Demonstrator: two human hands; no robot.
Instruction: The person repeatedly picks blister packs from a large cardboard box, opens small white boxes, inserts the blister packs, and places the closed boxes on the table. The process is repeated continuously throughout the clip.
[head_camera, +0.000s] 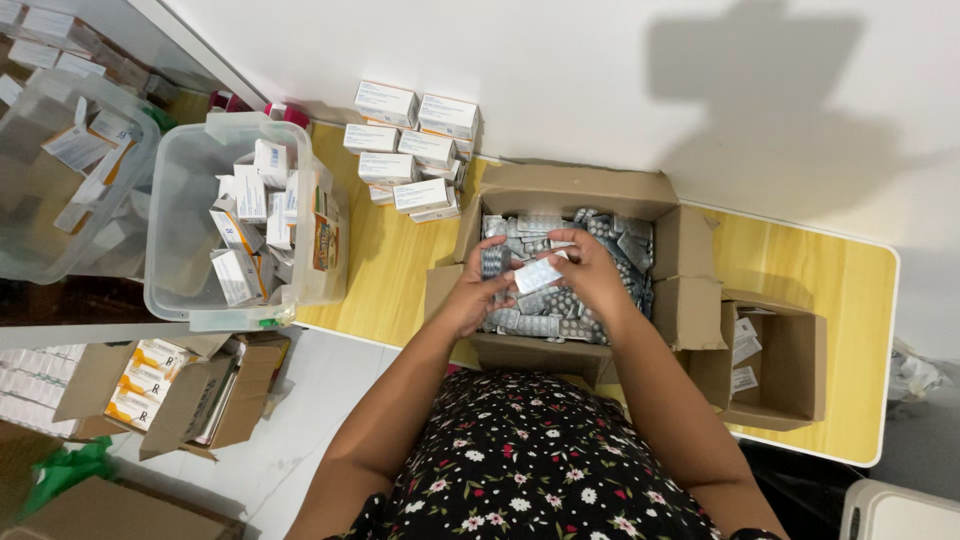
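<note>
An open cardboard box (565, 192) sits on the yellow table (845, 290), filled with several silver blister strips of tablets (610, 240). Both my hands are over it. My left hand (476, 288) grips a small stack of blister strips at the box's left side. My right hand (588, 270) holds a white blister strip (538, 274) between the fingers, touching the left hand's stack. My forearms reach in from a dark flowered dress below.
A stack of white medicine cartons (412, 150) stands at the back by the white wall. A clear plastic tub (190, 240) of small cartons sits left. A second open cardboard box (790, 365) lies right. More cartons in boxes (145, 385) are on the floor.
</note>
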